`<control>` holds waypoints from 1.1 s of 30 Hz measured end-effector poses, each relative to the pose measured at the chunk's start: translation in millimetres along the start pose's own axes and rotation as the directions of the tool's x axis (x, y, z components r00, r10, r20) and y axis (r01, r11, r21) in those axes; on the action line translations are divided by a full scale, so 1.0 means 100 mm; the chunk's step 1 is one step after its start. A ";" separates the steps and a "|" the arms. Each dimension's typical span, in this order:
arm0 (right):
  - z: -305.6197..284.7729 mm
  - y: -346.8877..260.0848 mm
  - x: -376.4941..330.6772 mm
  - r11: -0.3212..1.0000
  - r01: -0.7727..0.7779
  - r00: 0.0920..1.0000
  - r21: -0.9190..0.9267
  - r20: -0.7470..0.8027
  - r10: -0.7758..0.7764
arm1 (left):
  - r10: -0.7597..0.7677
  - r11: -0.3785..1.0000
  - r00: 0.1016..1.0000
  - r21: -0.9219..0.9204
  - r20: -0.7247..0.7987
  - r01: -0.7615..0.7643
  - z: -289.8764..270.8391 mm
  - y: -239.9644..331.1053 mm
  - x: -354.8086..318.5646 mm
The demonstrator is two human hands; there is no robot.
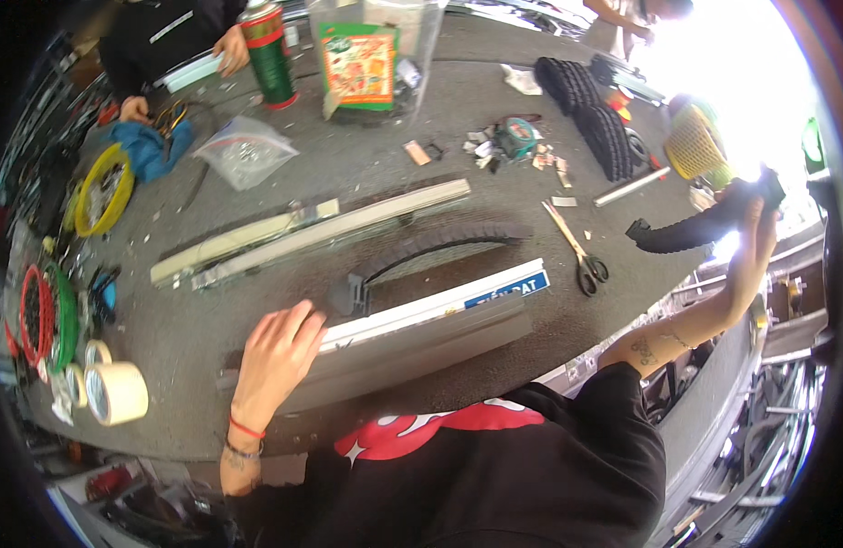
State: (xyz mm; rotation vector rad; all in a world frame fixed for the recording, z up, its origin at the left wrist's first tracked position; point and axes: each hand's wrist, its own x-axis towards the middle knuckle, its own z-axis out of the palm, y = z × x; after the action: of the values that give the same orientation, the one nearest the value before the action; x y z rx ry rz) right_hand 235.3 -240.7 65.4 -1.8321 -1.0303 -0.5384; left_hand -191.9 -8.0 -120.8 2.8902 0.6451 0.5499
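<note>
1. I had the right hand [757, 242] out at the right of the frame, its fingers closed around the upper part of a black ribbed strip [682, 236]; the strip's free end reached toward the middle.
2. I judged the strip light and bendy, probably linked plastic that would curl along its length but resist twisting. The ribs should have given good grip.
3. A second ribbed strip [440, 239] lay curved at mid-frame on the worktop [366, 155]. Its blocky left end looked the surest place to take hold.
4. The left hand [280, 352] was left of centre, fingers bent and close together by the white rail [412, 310]; I could not tell whether they pinched it. The rail seemed stiff, best taken by its edges.
5. Glare and blur obscured the right fingertips and the held strip's far end. The left hand hid the rail's left end, and the second strip's right end was smeared.
</note>
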 end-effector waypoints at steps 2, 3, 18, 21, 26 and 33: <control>-0.08 -0.05 0.03 0.999 0.033 0.997 -0.020 0.065 -0.032 | -0.027 0.999 0.999 -0.024 0.045 0.028 -0.03 0.01 0.01; -0.09 -0.05 0.08 1.000 0.013 0.994 -0.029 0.112 -0.010 | -0.015 1.000 0.999 -0.025 0.033 0.015 -0.03 0.01 0.02; 0.92 1.31 1.53 0.987 0.157 0.929 -0.038 -0.333 -0.160 | -0.041 0.997 0.999 -0.061 0.036 0.043 -0.04 -0.08 0.08; 1.20 1.38 1.44 0.977 0.201 0.939 -0.074 -0.269 -0.214 | -0.050 0.998 0.999 -0.041 0.013 0.050 -0.02 -0.11 0.06; 1.61 1.65 0.96 0.991 0.054 0.999 -0.124 0.013 -0.053 | -0.061 0.998 0.998 -0.029 0.011 0.062 -0.01 -0.14 0.04; 1.97 2.11 0.66 0.901 0.198 0.930 -0.386 0.365 -0.048 | -0.129 0.985 0.990 -0.110 0.058 0.135 -0.03 -0.10 0.07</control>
State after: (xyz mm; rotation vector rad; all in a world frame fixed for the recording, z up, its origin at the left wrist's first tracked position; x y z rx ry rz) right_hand 434.2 -83.3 -87.2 -2.3108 -1.3579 -0.5545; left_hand -190.5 4.0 -117.6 2.7221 0.7647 0.4785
